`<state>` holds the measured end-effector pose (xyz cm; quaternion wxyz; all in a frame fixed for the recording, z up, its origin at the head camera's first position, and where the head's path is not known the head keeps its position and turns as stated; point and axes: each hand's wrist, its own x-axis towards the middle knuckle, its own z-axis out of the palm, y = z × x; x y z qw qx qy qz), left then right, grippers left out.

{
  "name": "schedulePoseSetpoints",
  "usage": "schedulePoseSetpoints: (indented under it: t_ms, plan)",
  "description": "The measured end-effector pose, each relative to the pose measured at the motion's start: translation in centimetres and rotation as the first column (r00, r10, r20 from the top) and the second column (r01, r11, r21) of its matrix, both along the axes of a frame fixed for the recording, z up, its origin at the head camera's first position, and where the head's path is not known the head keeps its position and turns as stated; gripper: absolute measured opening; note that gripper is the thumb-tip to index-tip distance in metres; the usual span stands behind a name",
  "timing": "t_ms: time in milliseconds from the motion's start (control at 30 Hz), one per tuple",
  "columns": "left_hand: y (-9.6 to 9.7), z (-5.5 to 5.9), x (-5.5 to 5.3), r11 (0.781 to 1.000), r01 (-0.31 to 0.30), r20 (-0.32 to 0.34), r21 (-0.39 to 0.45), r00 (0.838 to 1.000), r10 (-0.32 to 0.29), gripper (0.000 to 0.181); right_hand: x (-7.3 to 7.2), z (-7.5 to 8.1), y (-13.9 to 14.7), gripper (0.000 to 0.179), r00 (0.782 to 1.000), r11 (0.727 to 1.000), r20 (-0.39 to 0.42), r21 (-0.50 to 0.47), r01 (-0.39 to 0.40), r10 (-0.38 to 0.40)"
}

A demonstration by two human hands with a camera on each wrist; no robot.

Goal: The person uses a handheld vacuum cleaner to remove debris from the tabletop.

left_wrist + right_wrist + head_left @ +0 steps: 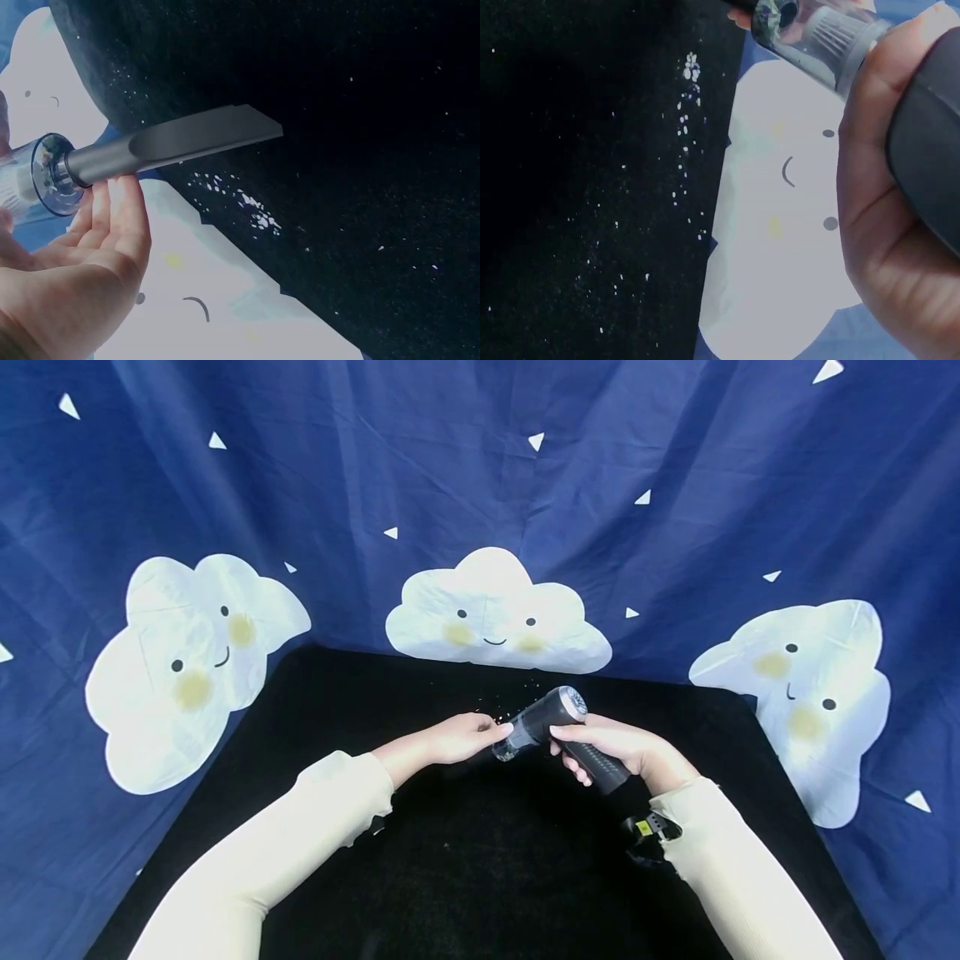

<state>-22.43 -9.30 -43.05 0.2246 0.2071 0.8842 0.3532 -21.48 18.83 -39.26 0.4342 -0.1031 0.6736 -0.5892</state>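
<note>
A black handheld vacuum cleaner with a silver end cap is held up over the black cloth. My right hand wraps around its handle. At the front, my left hand grips near the clear dust cup, with its fingers under the base of the flat black crevice nozzle. A pale pleated filter shows inside the cup, and some debris sits near its front. Small white crumbs lie scattered on the cloth near the nozzle, in a loose line in the right wrist view.
The black cloth covers the table. Behind and on both sides hangs a dark blue curtain with white clouds and triangles. Finer specks spread across the cloth. A dark strap device hangs at the right wrist.
</note>
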Motion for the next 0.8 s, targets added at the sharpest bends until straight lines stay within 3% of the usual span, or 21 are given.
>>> schedulePoseSetpoints:
  t_ms: [133,267,467,600,800]
  plan:
    - [0.1,0.3,0.2,1.0,0.014,0.0,-0.015,1.0,-0.014,0.06,0.0,-0.1,0.2,0.035,1.0,1.0,-0.005,-0.002,-0.017,0.017]
    - [-0.2,0.2,-0.2,1.0,0.017,-0.001,-0.012,1.0,-0.017,0.061,-0.1,-0.2,0.1,0.034,1.0,1.0,-0.005,-0.026,-0.003,0.003]
    - [-1.3,0.6,-1.3,1.0,-0.021,-0.044,-0.01,0.999,0.02,0.059,-0.3,-0.4,-1.6,0.036,0.997,0.996,-0.006,-0.056,0.073,-0.073]
    - [-2.3,0.4,-2.0,0.999,-0.044,-0.078,-0.03,0.996,0.042,0.06,-0.2,-0.9,-3.1,0.037,0.992,0.989,-0.012,-0.073,0.128,-0.129]
    - [-3.6,-0.4,-2.4,0.996,-0.081,-0.076,-0.033,0.994,0.078,0.059,0.2,-2.2,-5.2,0.038,0.982,0.977,0.006,-0.099,0.189,-0.189]
